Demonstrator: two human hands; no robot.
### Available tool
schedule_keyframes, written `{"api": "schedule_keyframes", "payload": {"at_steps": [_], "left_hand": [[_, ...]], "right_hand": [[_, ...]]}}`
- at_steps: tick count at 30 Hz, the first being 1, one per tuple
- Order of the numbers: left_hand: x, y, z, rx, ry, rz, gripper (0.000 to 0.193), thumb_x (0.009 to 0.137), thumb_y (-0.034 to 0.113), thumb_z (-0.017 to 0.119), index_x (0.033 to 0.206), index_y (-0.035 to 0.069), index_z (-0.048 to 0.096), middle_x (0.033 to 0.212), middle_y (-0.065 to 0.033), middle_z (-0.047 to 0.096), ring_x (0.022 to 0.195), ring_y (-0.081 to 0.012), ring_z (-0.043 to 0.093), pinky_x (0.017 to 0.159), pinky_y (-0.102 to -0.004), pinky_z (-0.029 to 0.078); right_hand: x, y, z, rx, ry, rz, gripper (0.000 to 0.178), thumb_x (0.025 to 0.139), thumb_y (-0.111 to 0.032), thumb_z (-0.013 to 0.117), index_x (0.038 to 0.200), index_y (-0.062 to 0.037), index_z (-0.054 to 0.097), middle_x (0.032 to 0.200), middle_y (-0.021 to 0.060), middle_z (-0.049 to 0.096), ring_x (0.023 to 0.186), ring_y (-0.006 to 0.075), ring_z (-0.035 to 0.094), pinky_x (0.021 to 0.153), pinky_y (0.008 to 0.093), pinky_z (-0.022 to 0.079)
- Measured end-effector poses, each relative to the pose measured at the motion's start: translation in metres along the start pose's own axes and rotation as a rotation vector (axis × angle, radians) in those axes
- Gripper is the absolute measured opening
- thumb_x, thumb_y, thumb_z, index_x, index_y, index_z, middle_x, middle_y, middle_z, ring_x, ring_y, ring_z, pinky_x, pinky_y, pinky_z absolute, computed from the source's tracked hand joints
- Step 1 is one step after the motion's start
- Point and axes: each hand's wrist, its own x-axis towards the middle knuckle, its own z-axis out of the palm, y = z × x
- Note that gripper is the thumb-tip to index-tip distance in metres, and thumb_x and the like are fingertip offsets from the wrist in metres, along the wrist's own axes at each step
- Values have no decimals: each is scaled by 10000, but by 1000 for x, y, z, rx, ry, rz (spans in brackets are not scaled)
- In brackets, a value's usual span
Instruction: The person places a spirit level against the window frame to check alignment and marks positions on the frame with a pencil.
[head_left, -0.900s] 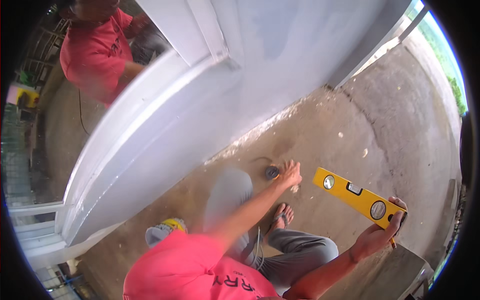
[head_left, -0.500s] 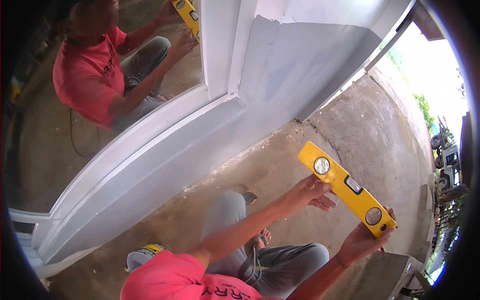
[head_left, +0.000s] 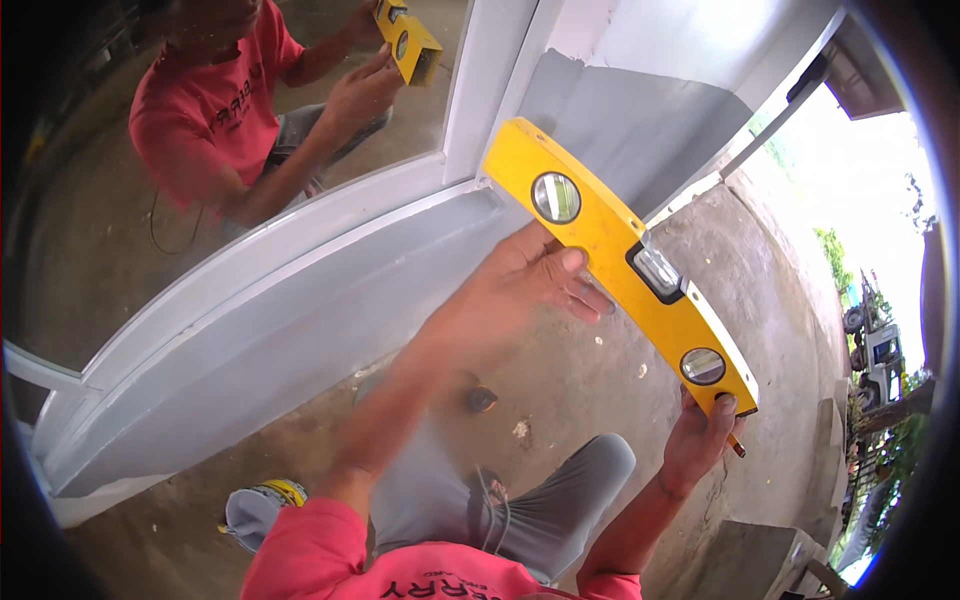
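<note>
A yellow spirit level [head_left: 610, 250] with three vials is held up in front of me, slanting from upper left to lower right. My left hand [head_left: 545, 275] is closed on its lower edge near the upper-left end, thumb on the face and other fingers partly behind. At the lower-right end my right hand [head_left: 700, 435] grips the level, with the thumb over its face. A thin stick like a pencil [head_left: 738, 446] pokes out beside the right hand. The level's upper end overlaps the corner of the white window frame [head_left: 455, 160] in this view; I cannot tell whether they touch.
A dark glass pane [head_left: 300, 120] on the left reflects me and the level. Below it runs a grey wall [head_left: 300, 330]. A white bucket [head_left: 255, 515] stands at lower left, and a small dark round object [head_left: 481, 399] lies on the concrete floor. A concrete block [head_left: 750, 560] is at lower right.
The level has come up and to the left, toward the window frame, and looks larger. Both hands moved with it, still gripping it. The pencil-like stick shows more clearly.
</note>
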Motion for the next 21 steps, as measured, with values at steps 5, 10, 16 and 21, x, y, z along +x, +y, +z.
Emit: {"api": "schedule_keyframes", "payload": {"at_steps": [5,10,16,21], "left_hand": [[10,21,-10,59,50,82,388,1051,270,470,1344,15,484,1193,-143,642,937,-261,703,791,-406,610],[19,25,-15,75,98,122,355,1053,249,469,1319,16,502,1184,-129,633,908,-235,694,794,-386,614],[34,28,-12,52,136,191,361,1048,272,483,1304,19,508,1144,-124,642,908,-233,696,783,-386,615],[42,32,-8,-24,80,234,345,1047,280,489,1267,15,512,1115,-133,639,861,-242,708,755,-372,614]], "right_hand": [[12,1,14,-103,-65,-57,476,947,-361,613,1254,-12,509,1066,112,594,855,184,543,714,324,430],[20,8,34,-241,-1,-247,704,864,-513,654,1222,79,523,1108,142,562,972,213,598,782,322,502],[34,14,30,-447,136,-375,583,936,-451,591,1209,62,549,1119,129,581,973,225,583,842,356,476],[48,2,48,-301,267,-418,507,971,-450,548,1126,32,580,932,112,601,852,229,574,824,412,491]]}}
